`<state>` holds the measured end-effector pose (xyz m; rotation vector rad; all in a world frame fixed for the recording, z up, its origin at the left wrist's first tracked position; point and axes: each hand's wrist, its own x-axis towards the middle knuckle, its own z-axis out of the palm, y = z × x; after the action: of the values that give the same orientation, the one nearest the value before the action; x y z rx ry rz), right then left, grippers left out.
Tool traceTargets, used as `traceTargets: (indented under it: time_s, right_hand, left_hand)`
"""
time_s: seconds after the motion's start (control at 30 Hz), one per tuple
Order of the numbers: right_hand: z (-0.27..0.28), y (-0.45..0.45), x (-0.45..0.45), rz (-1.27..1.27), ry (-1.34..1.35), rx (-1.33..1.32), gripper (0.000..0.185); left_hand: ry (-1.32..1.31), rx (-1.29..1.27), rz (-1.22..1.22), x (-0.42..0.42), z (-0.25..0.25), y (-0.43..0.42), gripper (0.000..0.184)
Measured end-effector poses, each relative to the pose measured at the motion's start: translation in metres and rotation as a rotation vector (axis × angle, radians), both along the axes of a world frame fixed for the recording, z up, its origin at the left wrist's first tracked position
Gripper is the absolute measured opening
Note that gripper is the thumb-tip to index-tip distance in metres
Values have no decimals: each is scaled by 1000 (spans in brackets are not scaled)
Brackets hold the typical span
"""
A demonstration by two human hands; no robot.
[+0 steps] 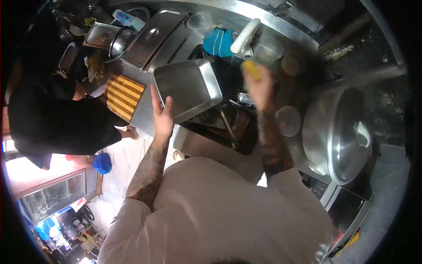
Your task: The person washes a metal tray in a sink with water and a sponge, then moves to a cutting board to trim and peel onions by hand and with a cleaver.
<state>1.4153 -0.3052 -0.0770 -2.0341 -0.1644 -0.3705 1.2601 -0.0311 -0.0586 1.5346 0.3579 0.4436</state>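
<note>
- Stainless-steel counter (143, 126), one; one sink (200, 141) is set into it before the person; the metal pieces in its dark basin are too dim to count.
- Co-worker (66, 119), one, in black clothing, at the far left.
- Big lidded pot (318, 127), one, shiny metal, standing to the right of the sink.
- Deep rectangular steel pan (187, 88), one; it is held tilted above the sink, its inside turned towards the person.
- Rectangular steel lids, two; the larger (154, 37) lies beyond the pan, the smaller (102, 35) farther left; one round steel bowl (121, 42) sits between them.
- Striped wooden cutting board (125, 97), one, left of the pan, near the co-worker.
- Hands of the person, two; the left hand (163, 119) grips the pan's near left wall, thumb inside and forefinger stretched along the outside; the right hand (260, 90), blurred, pinches a sponge, well apart from the pan.
- Round see-through plastic pieces, three; two at the back of the counter, one beside the big pot.
- Blue cloth (217, 42), one, with white stripes, behind the sink.
- Yellow sponge (251, 70), one, in the right fingertips.
</note>
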Motion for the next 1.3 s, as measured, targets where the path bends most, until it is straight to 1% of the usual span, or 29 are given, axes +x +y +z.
traceTargets:
  time_s: [0.03,0.07,0.1,0.2,0.27,0.3,0.33,0.4,0.43,0.47,0.5,0.53,0.57,0.6,0.67,0.7,0.73,0.8,0.87,0.9,0.93,1.0,1.07,1.1,1.13,1.2,1.23,1.27,1.3]
  right_hand:
    - [-12,31,-20,24,16,-88,27]
    - [-23,59,-35,65,-121,-57,28]
    - [-30,81,-45,102,-103,-129,29]
    - [-21,119,-57,2,-107,-460,30]
    - [-59,138,-57,341,-168,-447,26]
    - [-42,139,-70,589,29,-200,21]
    - [-38,139,-80,713,-8,-197,22]
    - [-45,135,-72,590,-107,-136,19]
    - [-28,130,-54,550,321,-327,24]
    - [-53,134,-32,530,270,-195,25]
    - [-54,146,-37,505,203,-125,26]
    - [-52,164,-45,480,134,-57,26]
    - [-7,167,-70,596,197,66,28]
    - [19,161,-84,717,271,-114,33]
    - [-27,168,-93,891,123,82,36]
    - [-31,154,-87,925,306,63,37]
    - [-22,140,-77,890,543,163,37]
    - [-99,138,-32,731,442,161,38]
    - [-69,148,-20,520,177,37,36]
    - [-59,163,-29,461,205,25,35]
    - [-61,185,-44,506,280,208,35]
    - [-20,193,-80,630,426,213,33]
    - [-16,188,-90,742,468,266,29]
    - [-16,182,-91,850,452,271,23]
    - [-16,174,-93,849,455,270,23]
    - [-3,153,-99,1116,586,-56,24]
    - [7,148,-91,1212,509,-304,24]
    - [16,142,-86,1219,513,-308,24]
    - [24,135,-81,1190,519,-439,24]
  left_hand:
    - [-15,-46,-32,-1,-5,-2,68]
    - [-27,-92,-67,-4,-9,-6,69]
    - [57,-77,-102,-7,5,-15,71]
    - [28,-35,-111,-13,-10,-23,70]
    - [35,17,-68,-16,9,-25,69]
    - [40,-165,-38,-19,18,-23,68]
    - [-3,-200,-14,-20,11,-16,68]
    - [-50,-233,25,-24,0,-6,68]
    - [-30,-188,5,-26,-4,-7,68]
    - [-9,-143,-23,-27,-4,-9,68]
    - [18,74,-25,-27,-3,-13,67]
    - [16,74,-27,-25,-4,-12,67]
    - [21,-105,-63,-24,-5,-9,67]
    - [26,-285,-97,-26,-7,-6,66]
    - [7,-262,-68,-28,-8,0,66]
    - [-5,-224,-65,-34,-6,1,66]
    - [-20,-187,-62,-35,-6,2,66]
    - [-54,-199,-44,-35,-10,1,66]
    - [-6,-178,-90,-34,-9,-6,67]
    - [-2,-181,-91,-32,-6,-8,67]
    - [8,-168,-104,-30,-2,-9,67]
    - [15,-155,-118,-27,4,-12,68]
    - [68,-440,-49,-33,7,-13,65]
    - [15,-279,-52,-28,1,-9,64]
    - [17,-281,-51,-32,-4,-5,64]
    - [10,-268,-88,-35,-5,-1,63]
    - [-36,-219,-84,-33,-7,-3,63]
    - [-34,-222,-75,-36,-8,-3,63]
    - [-31,-246,-5,-36,3,-7,63]
